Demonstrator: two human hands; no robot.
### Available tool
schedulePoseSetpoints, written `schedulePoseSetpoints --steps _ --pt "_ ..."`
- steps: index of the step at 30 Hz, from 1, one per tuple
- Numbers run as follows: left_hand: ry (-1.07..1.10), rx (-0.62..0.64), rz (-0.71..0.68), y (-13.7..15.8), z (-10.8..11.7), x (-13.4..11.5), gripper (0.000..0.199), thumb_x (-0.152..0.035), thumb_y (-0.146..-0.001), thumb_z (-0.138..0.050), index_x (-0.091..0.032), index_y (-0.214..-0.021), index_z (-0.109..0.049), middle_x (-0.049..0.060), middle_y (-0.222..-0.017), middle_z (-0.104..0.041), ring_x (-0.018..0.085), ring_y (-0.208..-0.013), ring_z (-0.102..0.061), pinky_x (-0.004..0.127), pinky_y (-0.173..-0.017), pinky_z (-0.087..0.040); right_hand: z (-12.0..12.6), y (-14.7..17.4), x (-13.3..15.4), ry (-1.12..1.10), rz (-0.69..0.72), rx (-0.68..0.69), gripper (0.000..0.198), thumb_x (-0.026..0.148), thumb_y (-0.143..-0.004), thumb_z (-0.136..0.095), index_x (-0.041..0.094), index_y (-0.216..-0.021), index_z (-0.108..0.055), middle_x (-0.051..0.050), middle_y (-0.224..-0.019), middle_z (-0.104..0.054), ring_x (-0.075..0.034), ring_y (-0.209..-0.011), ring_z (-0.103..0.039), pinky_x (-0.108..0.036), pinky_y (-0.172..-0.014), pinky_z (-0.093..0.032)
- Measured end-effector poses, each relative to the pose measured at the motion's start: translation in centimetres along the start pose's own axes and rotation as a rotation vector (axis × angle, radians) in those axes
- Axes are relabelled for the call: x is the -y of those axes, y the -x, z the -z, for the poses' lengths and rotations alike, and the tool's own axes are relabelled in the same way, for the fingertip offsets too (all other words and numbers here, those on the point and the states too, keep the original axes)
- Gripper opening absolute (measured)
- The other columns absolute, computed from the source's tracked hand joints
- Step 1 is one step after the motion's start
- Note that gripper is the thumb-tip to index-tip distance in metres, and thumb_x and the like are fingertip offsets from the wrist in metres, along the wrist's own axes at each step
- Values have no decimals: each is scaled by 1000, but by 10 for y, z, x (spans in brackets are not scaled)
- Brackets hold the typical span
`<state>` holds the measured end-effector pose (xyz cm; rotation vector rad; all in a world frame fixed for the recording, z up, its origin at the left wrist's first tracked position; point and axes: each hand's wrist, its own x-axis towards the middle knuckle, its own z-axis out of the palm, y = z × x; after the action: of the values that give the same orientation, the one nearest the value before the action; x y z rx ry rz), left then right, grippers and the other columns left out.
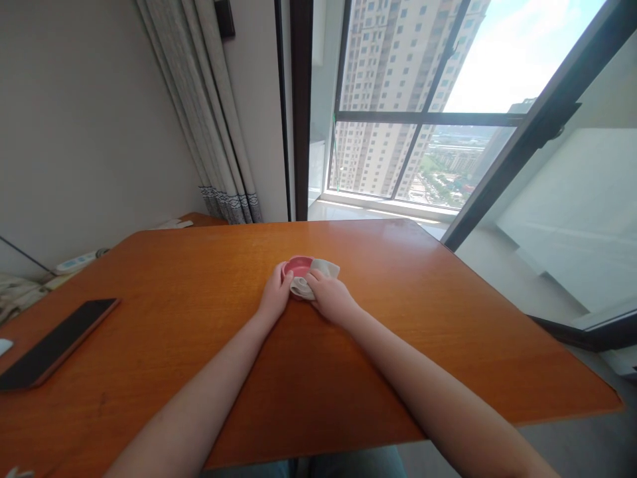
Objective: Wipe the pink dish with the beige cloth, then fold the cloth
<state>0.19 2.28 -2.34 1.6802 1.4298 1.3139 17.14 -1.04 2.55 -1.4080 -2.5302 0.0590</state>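
A small pinkish-red dish [297,265] with a scalloped rim is held just above or on the wooden table, near its middle; I cannot tell whether it touches the wood. My left hand [275,293] grips the dish's left side, thumb over the rim. A white cloth or tissue [326,268] is draped over the right part of the rim. My right hand [329,296] is closed on this cloth and presses it against the dish's right side. Part of the dish is hidden under the cloth and fingers.
The brown wooden table [378,372] reaches towards a large window [423,119]. At the left lies a flat black panel with a reddish edge [60,342], and a white power strip [77,261] is beyond the table's left edge. A grey curtain [199,99] hangs behind.
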Motion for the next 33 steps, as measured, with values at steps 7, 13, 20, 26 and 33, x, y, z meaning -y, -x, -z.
schedulePoseSetpoints --steps 7,13,20,26,33 --pt "350 -151 100 19 -22 -23 50 -33 -82 -50 -22 -128 -33 9 -125 -53 19 -113 -54 37 -97 -44 -11 4 4 100 16 -69 25 20 -91 -38 20 -111 -53 -9 -107 -60 -17 -80 -59 -25 -60 -40" --pt "189 -151 42 11 -7 -20 50 -17 -74 -45 -22 -124 -38 7 -126 -51 19 -117 -50 37 -102 -39 -7 0 -3 112 137 -44 29 17 -91 -37 22 -113 -55 -7 -110 -60 -16 -79 -58 -25 -60 -39" --pt "171 -94 -69 10 -3 -23 62 -21 -73 -52 -20 -131 -31 11 -130 -48 24 -123 -46 43 -105 -36 5 1 -20 142 121 -46 27 13 -89 -40 22 -104 -61 -7 -110 -59 -17 -84 -56 -24 -61 -37" --pt "307 -240 84 24 -29 -18 53 -31 -84 -43 -25 -133 -22 9 -133 -45 18 -117 -51 34 -96 -45 -13 1 5 90 124 -78 24 14 -87 -41 17 -99 -62 -8 -99 -60 -13 -69 -54 -26 -56 -34" --pt "204 -141 -55 16 -5 -29 56 -18 -72 -55 -21 -126 -38 8 -136 -42 21 -128 -39 36 -111 -29 3 0 -31 137 214 -124 25 18 -91 -40 21 -108 -58 -5 -111 -59 -15 -79 -56 -26 -59 -33"
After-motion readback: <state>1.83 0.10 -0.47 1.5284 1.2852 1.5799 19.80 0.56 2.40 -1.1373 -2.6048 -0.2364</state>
